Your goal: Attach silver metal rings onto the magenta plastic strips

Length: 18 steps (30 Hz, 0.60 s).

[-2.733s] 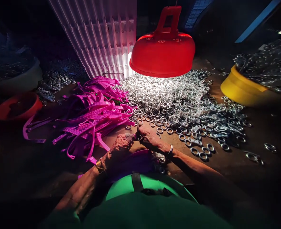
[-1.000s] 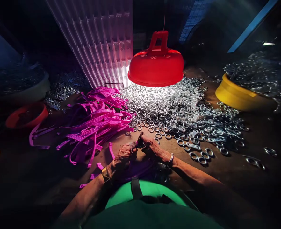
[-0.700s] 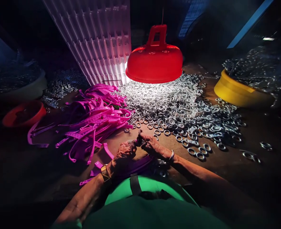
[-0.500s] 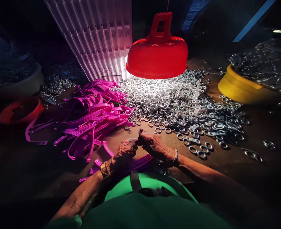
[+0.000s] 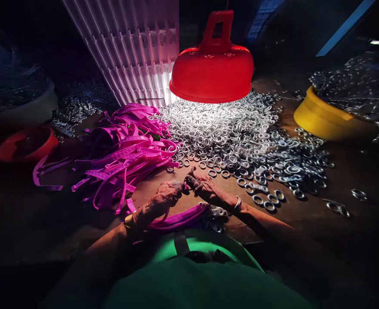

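My left hand [image 5: 168, 194] is closed on a pink strap, whose end shows at the fingertips. Close beside it, my right hand [image 5: 207, 188] has its fingers bent and pressed together, with dark wraps on them; what they hold is too small to make out. More pink straps [image 5: 179, 218] lie bundled below my hands, near the green clothing, next to a few metal rings [image 5: 217, 211]. A large heap of pink straps [image 5: 121, 159] is to the left, and a big pile of metal rings [image 5: 228, 133] spreads beyond my hands.
A red lamp shade [image 5: 212, 75] hangs low over the rings. A yellow tub [image 5: 321, 118] stands at the right, a red bowl [image 5: 44, 143] and a pale tub [image 5: 44, 105] at the left. Behind the straps leans a ribbed panel [image 5: 131, 47].
My left hand and forearm have shifted a little left and up, showing more of the strap bundle below. Both hands' fingertips remain close together. The view has moved slightly.
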Available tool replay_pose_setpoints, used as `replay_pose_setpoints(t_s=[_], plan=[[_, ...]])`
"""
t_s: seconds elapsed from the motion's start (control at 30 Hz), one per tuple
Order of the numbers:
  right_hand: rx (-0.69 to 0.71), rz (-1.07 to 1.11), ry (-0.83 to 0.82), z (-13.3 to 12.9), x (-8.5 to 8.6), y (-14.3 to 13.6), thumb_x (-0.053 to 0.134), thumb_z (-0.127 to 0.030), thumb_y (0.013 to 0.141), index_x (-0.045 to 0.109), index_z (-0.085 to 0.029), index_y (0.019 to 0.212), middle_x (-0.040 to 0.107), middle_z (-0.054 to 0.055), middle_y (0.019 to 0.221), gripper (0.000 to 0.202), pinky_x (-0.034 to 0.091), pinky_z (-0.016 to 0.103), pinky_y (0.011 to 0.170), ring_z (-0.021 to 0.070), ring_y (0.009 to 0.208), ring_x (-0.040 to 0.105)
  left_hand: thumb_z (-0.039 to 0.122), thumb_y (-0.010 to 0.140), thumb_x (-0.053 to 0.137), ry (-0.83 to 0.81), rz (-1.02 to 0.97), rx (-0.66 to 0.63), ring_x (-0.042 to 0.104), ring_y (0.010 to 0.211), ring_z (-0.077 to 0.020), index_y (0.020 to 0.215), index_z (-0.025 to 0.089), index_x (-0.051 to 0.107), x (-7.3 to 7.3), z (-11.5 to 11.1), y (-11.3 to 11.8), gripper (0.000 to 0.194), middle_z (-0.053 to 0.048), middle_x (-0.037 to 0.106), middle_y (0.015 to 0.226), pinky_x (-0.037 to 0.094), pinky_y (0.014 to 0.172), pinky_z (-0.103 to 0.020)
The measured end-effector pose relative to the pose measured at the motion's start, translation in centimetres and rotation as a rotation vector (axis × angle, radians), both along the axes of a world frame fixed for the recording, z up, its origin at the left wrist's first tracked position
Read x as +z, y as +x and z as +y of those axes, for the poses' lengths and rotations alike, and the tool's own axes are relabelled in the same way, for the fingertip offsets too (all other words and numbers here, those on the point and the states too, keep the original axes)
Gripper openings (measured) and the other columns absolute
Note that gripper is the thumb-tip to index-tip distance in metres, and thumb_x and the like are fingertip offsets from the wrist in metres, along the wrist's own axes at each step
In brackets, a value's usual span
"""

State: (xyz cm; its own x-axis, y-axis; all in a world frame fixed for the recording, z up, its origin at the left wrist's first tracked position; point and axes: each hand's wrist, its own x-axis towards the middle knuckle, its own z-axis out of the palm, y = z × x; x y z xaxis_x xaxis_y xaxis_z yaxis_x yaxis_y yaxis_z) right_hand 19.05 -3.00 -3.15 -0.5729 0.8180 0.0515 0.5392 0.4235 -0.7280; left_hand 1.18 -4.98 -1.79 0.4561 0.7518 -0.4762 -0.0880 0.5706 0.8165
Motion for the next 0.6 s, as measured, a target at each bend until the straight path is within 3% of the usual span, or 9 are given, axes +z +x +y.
replay_pose_setpoints(t_s=[0.13, 0.2, 0.3, 0.4, 0.47, 0.6], plan=[[0.155, 0.065, -0.019, -3.4, 2.3, 0.0, 0.038, -0.030, 0.091, 0.051, -0.014, 0.100, 0.056, 0.002, 0.071, 0.022, 0.031, 0.024, 0.053, 0.0102, 0.057, 0.040, 0.027, 0.057, 0.067, -0.030, 0.039, -0.104, 0.025, 0.037, -0.0030, 0.057, 0.014, 0.050, 2.2, -0.1, -1.8, 0.020, 0.007, 0.035, 0.043, 0.015, 0.037, -0.019], [0.147, 0.014, -0.049, -5.6, 3.2, -0.1, 0.040, -0.029, 0.091, 0.043, -0.011, 0.112, 0.058, 0.001, 0.068, 0.027, 0.025, 0.024, 0.049, 0.0089, 0.051, 0.037, 0.034, 0.064, 0.069, -0.060, 0.137, -0.203, 0.023, 0.036, -0.0033, 0.059, 0.015, 0.050, 2.8, -0.7, -2.2, 0.027, 0.008, 0.033, 0.043, 0.013, 0.037, -0.020], [0.112, -0.142, -0.006, -8.3, 4.0, -0.2, 0.042, -0.024, 0.087, 0.042, -0.011, 0.113, 0.058, 0.002, 0.064, 0.028, 0.020, 0.027, 0.049, 0.0104, 0.049, 0.036, 0.051, 0.068, 0.068, -0.029, 0.217, -0.332, 0.023, 0.039, -0.0036, 0.057, 0.015, 0.049, 3.1, -2.4, -2.1, 0.042, 0.007, 0.032, 0.044, 0.012, 0.039, -0.021], [0.134, -0.155, -0.070, -9.9, 4.2, -0.1, 0.046, -0.028, 0.084, 0.042, -0.010, 0.114, 0.059, 0.003, 0.063, 0.035, 0.020, 0.028, 0.049, 0.0109, 0.048, 0.034, 0.061, 0.069, 0.063, 0.035, 0.138, -0.336, 0.026, 0.044, -0.0046, 0.052, 0.015, 0.045, 2.7, -4.5, -1.8, 0.053, 0.005, 0.034, 0.047, 0.016, 0.041, -0.022], [0.081, -0.067, -0.192, -10.6, 3.9, -0.1, 0.045, -0.035, 0.085, 0.042, -0.011, 0.115, 0.057, 0.002, 0.061, 0.039, 0.020, 0.027, 0.047, 0.0104, 0.047, 0.031, 0.060, 0.075, 0.059, 0.081, 0.079, -0.331, 0.027, 0.045, -0.0051, 0.052, 0.014, 0.045, 2.5, -5.7, -1.9, 0.053, 0.004, 0.034, 0.048, 0.017, 0.043, -0.022], [-0.063, 0.080, -0.399, -11.5, 2.7, -0.5, 0.016, -0.039, 0.095, 0.049, -0.016, 0.099, 0.049, -0.001, 0.055, 0.040, 0.025, 0.024, 0.042, 0.0102, 0.045, 0.033, 0.051, 0.081, 0.057, 0.036, 0.012, -0.278, 0.031, 0.046, -0.0058, 0.056, 0.013, 0.047, 2.4, -7.3, -2.1, 0.047, 0.004, 0.035, 0.049, 0.022, 0.045, -0.022]])
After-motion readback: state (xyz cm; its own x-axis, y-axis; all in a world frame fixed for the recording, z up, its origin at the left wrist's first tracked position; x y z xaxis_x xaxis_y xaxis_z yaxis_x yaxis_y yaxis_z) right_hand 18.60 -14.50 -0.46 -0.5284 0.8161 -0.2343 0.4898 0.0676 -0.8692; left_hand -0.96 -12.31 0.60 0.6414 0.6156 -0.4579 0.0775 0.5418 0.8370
